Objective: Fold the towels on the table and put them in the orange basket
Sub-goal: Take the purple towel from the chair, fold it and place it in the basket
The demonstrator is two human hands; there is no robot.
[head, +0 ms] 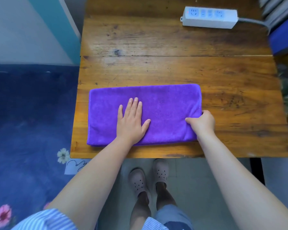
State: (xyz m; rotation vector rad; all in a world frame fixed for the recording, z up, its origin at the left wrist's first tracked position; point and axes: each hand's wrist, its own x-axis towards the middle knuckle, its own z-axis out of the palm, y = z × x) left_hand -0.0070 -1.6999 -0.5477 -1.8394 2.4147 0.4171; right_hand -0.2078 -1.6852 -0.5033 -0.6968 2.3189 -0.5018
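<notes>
Left hand [131, 120]: flat, fingers straight and together, palm pressing down on the left-centre of the towel [165, 107]. It holds nothing; it pins the cloth.

Right hand [202, 121]: fingers curled, pinching the right short edge of the towel near its middle, thumb on top of the cloth.

Towel: one, purple, lying as a long rectangle near the front edge of the table [173, 47], long side parallel to that edge. A doubled layer shows along the front and left edges, so it appears to have been folded once already. Judged to be a soft, light, fluffy cloth with no stiffness: it will sag and wrinkle if lifted by one point and will hold no crease unless pressed. The stitched edges and corners are the sound places to take hold; the right edge now pinched suits carrying that end across to the left, with the flat hand marking the fold line. Slip risk is low; the main fault to expect is uneven edges.

Count: towels in view, one. Orange basket, none in view; its place cannot be told.

Surroundings: one white power strip [209, 17] at the far right of the table, well apart from the towel. A blue chair [284, 39] stands at the right. A dark blue flowered rug [32, 113] lies on the left. Two feet in clogs [148, 178] stand on the floor below the table edge.
</notes>
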